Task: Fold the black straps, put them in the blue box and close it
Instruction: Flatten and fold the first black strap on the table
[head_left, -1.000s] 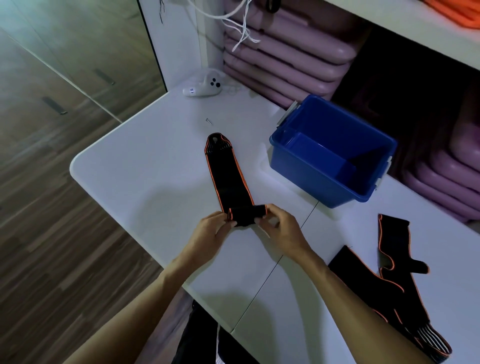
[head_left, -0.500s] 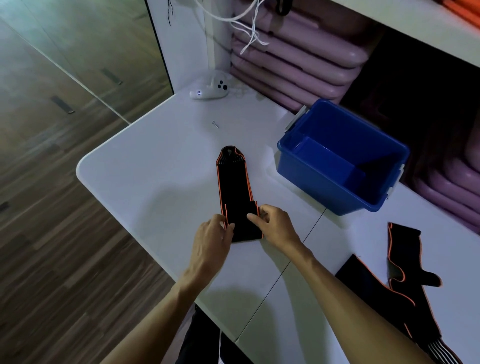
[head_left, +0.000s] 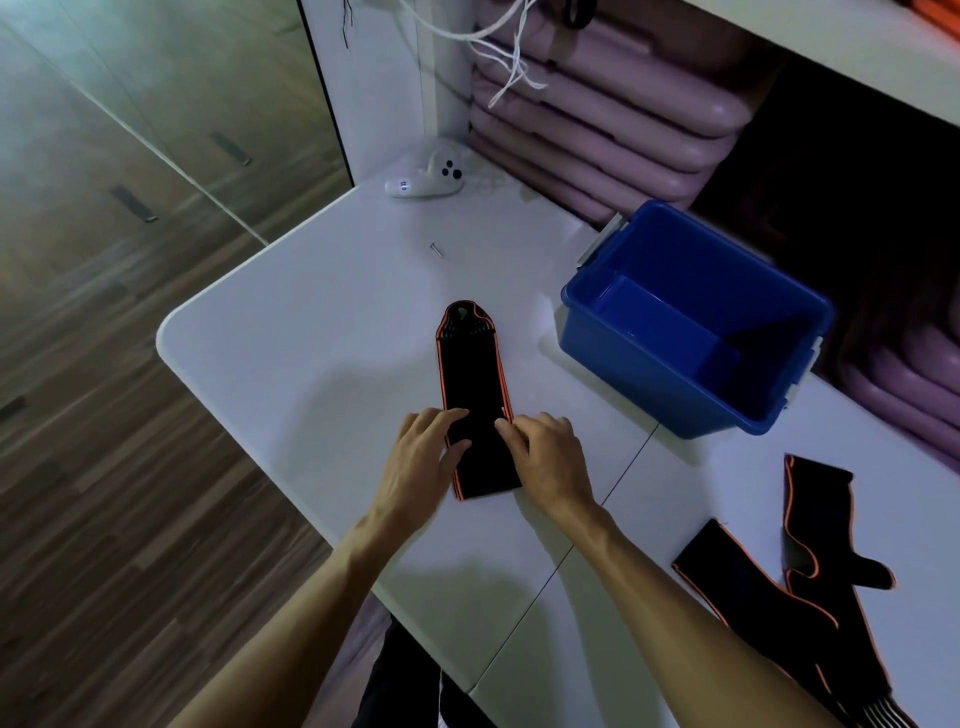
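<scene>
Head view: orange-edged black strap lies flat under both hands.

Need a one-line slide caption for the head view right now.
Both hands press a black strap flat on the white table beside the open blue box.

We note the strap under the hands as matt black cloth with orange stitched edging, ribbed at its far end. The loose straps at right look the same woven fabric. The blue box is smooth plastic with a faint sheen. The table is smooth white, slightly glossy. The floor shows wood grain. The small pin is perhaps metal; we cannot tell for sure.
</scene>
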